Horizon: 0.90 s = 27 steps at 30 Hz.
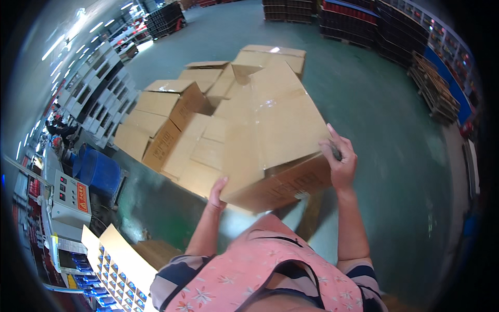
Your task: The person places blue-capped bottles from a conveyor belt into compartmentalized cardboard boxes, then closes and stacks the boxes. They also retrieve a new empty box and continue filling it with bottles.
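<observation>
A large cardboard box point(288, 122) with taped top flaps is between my hands, tilted in front of my body. My left hand point(219, 192) grips its near left corner, with most of the fingers hidden behind the cardboard. My right hand point(340, 158) is closed at the near right corner. Something small and dark shows between its thumb and fingers, too unclear to name. Behind and left of the held box, more cardboard boxes point(171, 112) sit close together in a low stack.
At lower left stands an open carton point(122, 236) with dividers and blue-topped contents, beside a row of blue bottles point(91, 283). A control box point(70, 195) and a blue drum point(101, 169) are further left. Wooden pallets point(434, 86) lie at far right; dark stacked crates point(348, 23) stand behind.
</observation>
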Tool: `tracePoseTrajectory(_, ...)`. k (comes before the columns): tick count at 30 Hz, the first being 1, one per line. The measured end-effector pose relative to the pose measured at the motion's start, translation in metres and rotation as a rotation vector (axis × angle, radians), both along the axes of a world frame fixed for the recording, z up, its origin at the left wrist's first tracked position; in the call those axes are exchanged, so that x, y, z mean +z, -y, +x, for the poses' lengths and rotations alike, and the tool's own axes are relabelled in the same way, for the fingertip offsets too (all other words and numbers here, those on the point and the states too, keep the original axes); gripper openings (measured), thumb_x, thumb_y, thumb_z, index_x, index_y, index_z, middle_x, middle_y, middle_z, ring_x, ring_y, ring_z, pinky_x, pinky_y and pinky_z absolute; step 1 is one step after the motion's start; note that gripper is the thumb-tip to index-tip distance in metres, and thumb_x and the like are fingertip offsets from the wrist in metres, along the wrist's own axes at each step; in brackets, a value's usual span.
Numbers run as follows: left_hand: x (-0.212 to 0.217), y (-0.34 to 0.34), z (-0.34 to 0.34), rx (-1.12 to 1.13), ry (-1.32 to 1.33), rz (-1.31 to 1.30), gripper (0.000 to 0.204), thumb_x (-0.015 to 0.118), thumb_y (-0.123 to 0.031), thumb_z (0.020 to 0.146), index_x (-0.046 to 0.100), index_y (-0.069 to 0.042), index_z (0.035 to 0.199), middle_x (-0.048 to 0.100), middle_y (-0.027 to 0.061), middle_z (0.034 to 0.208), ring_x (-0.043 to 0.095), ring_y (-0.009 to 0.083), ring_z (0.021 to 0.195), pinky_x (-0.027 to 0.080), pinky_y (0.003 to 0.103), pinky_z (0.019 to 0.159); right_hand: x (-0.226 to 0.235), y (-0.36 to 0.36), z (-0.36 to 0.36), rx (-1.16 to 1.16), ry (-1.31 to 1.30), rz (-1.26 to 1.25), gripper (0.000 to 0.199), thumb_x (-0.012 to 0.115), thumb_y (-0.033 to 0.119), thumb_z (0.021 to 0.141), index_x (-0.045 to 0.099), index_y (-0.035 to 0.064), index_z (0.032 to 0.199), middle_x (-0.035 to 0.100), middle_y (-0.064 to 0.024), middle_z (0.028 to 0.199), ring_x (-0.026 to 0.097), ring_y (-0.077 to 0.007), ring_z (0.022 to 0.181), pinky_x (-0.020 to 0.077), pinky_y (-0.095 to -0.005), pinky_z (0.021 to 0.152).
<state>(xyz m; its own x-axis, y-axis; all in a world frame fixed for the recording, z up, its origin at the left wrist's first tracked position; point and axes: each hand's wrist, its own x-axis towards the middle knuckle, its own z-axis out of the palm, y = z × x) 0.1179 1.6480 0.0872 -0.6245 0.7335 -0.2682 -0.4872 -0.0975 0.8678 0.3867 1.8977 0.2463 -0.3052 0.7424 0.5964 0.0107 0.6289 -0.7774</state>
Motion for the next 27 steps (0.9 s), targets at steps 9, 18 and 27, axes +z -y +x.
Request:
tracePoseTrajectory(9, 0.060, -0.172, -0.072, 0.361, -0.045, 0.065, 0.042, 0.059, -0.032, 0.092, 0.056, -0.003, 0.122, 0.064, 0.0104, 0.115, 0.060, 0.0228, 0.107, 0.047, 0.036, 0.094, 0.051, -0.232, -0.159, 0.398, -0.099, -0.052, 0.012, 0.069, 0.004, 0.083, 0.073, 0.0057, 0.094, 0.069, -0.0112, 0.117, 0.059, -0.0164, 0.100, 0.0484, -0.0299, 0.086)
tracePoseTrajectory(18, -0.009, -0.379, -0.079, 0.761, -0.035, 0.149, 0.027, 0.065, -0.017, 0.083, 0.054, -0.012, 0.107, 0.060, 0.0036, 0.097, 0.059, 0.0212, 0.096, 0.048, 0.037, 0.092, -0.058, -0.501, -0.306, 0.803, -0.021, -0.500, 0.031, 0.062, 0.006, 0.085, 0.065, 0.0012, 0.115, 0.064, -0.0094, 0.123, 0.056, -0.0164, 0.113, 0.0406, -0.0295, 0.099)
tracePoseTrajectory(27, -0.042, -0.475, -0.091, 0.869, -0.007, -0.166, 0.036, 0.067, -0.020, 0.087, 0.056, -0.007, 0.119, 0.063, 0.0059, 0.107, 0.060, 0.0236, 0.103, 0.049, 0.040, 0.092, -0.190, -0.592, -0.391, 0.700, 0.271, -0.590, 0.042, 0.068, 0.019, 0.081, 0.064, 0.0150, 0.123, 0.072, -0.0052, 0.093, 0.066, -0.0144, 0.082, 0.0496, -0.0287, 0.077)
